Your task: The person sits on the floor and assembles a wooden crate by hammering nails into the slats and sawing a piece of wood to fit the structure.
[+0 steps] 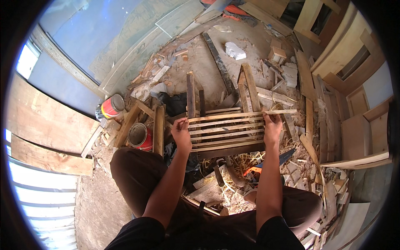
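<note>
In front of me stands a small wooden frame (228,136) with slats laid side by side across it and upright legs at its far side. A thin wooden slat (227,116) lies across the far part of the frame, its right end jutting past the side. My left hand (181,132) is closed, pinching the slat near its left end. Closed fingers of my right hand (272,126) grip the same slat at the frame's right side. Below the frame, a hammer (219,176) lies among wood shavings. Near my right forearm is a handsaw (286,156), partly hidden, with an orange handle.
Two red paint cans, one upper (113,106) and one lower (141,136), stand on the left beside wooden offcuts (158,129). A long dark timber (218,62) and a white block (235,51) lie beyond the frame. Wooden panels (354,62) lean at the right.
</note>
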Demonstrator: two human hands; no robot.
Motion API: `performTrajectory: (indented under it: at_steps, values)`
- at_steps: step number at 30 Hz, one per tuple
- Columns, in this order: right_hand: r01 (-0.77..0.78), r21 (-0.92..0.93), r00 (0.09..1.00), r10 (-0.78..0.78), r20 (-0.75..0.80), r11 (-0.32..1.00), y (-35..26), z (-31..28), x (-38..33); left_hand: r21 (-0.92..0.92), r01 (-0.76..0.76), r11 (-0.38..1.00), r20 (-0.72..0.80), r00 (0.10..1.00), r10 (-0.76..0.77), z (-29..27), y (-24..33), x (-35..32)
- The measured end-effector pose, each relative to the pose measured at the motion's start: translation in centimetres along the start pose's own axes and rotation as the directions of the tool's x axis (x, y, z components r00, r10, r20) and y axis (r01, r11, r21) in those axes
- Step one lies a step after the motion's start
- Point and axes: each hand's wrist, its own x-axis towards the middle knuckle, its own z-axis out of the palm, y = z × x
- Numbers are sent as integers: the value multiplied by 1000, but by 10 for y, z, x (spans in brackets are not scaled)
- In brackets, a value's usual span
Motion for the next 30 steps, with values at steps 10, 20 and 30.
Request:
performTrajectory:
  at_steps: [10, 20, 30]
  values:
    - [-30, 7, 1000, 30, 5, 1000, -6, 1, -3, 32, -7, 999, -5, 1000, 8, 6, 5, -3]
    - [-2, 25, 1000, 2, -4, 1000, -3, -1, -1, 21, 15, 1000, -12, 1000, -15, 6, 8, -4]
    - [434, 394, 896, -432, -100, 810, -176, 17, 6, 15, 35, 999, -31, 999, -34, 8, 6, 3]
